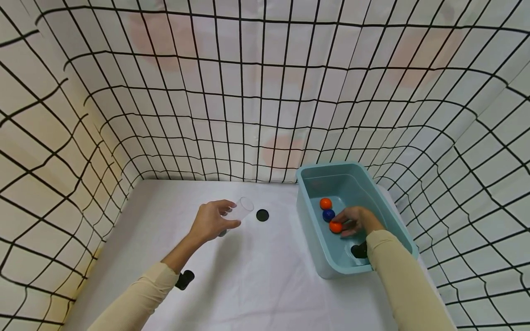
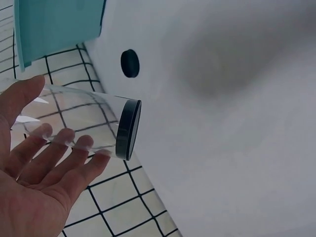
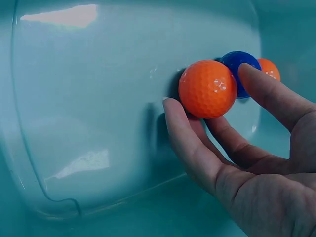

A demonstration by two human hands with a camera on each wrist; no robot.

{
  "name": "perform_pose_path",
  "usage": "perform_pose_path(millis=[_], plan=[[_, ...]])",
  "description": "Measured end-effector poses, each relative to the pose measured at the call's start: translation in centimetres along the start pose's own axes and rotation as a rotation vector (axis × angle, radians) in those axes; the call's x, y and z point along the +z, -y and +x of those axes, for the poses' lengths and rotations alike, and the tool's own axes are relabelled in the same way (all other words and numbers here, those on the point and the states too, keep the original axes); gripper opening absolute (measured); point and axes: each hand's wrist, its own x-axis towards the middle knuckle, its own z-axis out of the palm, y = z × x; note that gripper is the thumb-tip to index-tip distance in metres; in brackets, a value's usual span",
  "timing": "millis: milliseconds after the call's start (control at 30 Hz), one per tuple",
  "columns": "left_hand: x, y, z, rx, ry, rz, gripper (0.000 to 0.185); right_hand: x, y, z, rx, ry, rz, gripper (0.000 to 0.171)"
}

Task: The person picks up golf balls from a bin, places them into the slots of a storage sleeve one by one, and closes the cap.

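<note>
Tube: clear plastic tube (image 1: 237,212) with a dark cap at its lower end, tilted, open mouth pointing up and away; held above the bench, left of the bin.
Left hand: left hand (image 1: 212,220) grasps the tube, thumb on one side and fingers curled round the other.
Ball: orange golf ball (image 1: 336,226), dimpled and glossy, inside the bin near its middle, beside the left wall.
Right hand: right hand (image 1: 356,221) pinches the orange golf ball between thumb and fingertips, down in the bin.
Other balls: blue ball (image 1: 328,214) just behind the held one; second orange ball (image 1: 325,203) beyond it, nearer the far wall.
Bin: light teal plastic bin (image 1: 308,177), rectangular, rounded corners, on the right of the bench.
Bench: white bench (image 1: 256,280) with a black disc (image 1: 262,215) lying near the tube.
Room: white curtain with a black grid (image 1: 248,92) on three sides.
Wrist views: left wrist view shows the tube's dark cap (image 2: 128,129) edge-on and fingers (image 2: 64,138) seen through the clear wall; right wrist view shows the ball's dimples (image 3: 207,89) and the bin's shiny inner wall, neither plain from the head.
</note>
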Motion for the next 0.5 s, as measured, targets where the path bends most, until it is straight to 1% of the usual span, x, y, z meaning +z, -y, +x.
perform_pose_path(millis=[200,267,500], plan=[[-0.09,0.12,-0.01,0.006,-0.006,0.003,0.045,0.07,0.08,0.29,0.003,-0.025,-0.031,0.038],[-0.05,0.15,-0.01,0.004,-0.004,0.003,0.045,0.09,0.12,0.35,0.001,-0.024,-0.042,0.04],[0.13,0.14,-0.04,-0.002,-0.001,0.018,0.045,0.34,0.1,0.56,0.017,-0.038,-0.023,0.039]])
